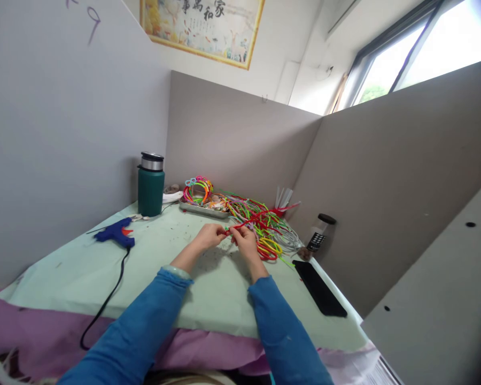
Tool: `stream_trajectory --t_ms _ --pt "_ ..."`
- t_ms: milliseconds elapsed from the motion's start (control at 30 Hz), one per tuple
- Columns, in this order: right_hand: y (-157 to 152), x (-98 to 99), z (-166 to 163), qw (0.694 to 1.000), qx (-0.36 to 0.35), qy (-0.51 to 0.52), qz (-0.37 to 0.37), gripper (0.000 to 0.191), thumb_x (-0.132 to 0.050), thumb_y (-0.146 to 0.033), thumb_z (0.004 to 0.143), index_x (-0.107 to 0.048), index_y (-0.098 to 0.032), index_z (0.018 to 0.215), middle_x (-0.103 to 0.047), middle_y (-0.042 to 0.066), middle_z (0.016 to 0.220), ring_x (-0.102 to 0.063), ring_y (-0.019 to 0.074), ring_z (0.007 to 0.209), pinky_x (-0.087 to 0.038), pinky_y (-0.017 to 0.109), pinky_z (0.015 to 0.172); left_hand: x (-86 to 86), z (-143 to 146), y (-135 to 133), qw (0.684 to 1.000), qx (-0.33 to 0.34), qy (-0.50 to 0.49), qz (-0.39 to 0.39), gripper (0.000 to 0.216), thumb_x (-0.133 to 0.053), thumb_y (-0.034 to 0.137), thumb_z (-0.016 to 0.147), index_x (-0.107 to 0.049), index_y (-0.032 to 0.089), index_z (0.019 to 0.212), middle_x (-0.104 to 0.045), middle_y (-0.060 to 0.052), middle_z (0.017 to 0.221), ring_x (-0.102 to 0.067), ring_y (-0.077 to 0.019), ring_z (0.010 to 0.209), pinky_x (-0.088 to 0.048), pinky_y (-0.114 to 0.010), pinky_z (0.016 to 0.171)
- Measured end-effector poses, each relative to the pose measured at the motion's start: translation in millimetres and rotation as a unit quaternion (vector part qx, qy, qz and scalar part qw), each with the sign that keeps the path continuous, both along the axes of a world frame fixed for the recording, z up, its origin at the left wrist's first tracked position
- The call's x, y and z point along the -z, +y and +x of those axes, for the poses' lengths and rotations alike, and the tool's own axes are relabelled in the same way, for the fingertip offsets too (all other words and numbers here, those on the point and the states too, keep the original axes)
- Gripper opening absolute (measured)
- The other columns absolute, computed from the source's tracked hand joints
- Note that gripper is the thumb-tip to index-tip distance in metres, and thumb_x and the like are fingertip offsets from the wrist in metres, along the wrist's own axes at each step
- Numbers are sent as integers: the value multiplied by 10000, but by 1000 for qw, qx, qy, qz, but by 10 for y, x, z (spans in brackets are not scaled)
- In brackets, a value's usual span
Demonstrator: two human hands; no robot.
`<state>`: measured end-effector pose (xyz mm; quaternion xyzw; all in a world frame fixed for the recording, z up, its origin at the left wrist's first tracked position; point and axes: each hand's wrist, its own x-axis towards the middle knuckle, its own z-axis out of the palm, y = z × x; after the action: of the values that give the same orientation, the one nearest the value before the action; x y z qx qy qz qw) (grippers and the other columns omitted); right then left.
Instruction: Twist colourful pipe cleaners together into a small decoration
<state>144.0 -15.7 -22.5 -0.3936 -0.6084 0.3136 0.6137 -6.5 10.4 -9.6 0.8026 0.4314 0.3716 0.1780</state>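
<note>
Both of my hands meet over the middle of the table. My left hand (210, 235) pinches one end of a red pipe cleaner (246, 222), its fingertips closed. Right beside it, my right hand (244, 240) is also closed on the red pipe cleaner, fingertips nearly touching the left ones. A small bit of green shows at the fingertips, too small to make out. The pipe cleaner runs back to the right over a pile of colourful pipe cleaners (282, 235), where its far end blends into the others.
A metal tray (202, 209) bears looped colourful headbands (198, 190). To the left stand a green bottle (150, 190) and a blue glue gun (116, 233) with a black cord. A black phone-like slab (319, 289) and a black-lidded jar (319, 235) are on the right. Grey partitions (240, 128) enclose the table.
</note>
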Motion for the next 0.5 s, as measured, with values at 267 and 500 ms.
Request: stream_trajectory --t_ms 267,500 --pt "-94 9 -75 996 -39 -56 49 157 -599 -357 768 -663 -214 774 -585 -6 652 -505 123 572 -394 247 556 -32 -3 -60 1000 5 20 -4 190 -543 207 709 -711 140 652 -635 -44 596 -496 -141 554 -321 -233 560" --pt "-104 -18 -99 998 -37 -20 49 149 -610 -353 765 -673 -222 796 -619 5 699 -506 126 575 -398 256 567 -71 -32 -8 992 -10 -116 -57 187 -529 255 683 -666 143 625 -576 -15 554 -455 -125 561 -323 -224 545"
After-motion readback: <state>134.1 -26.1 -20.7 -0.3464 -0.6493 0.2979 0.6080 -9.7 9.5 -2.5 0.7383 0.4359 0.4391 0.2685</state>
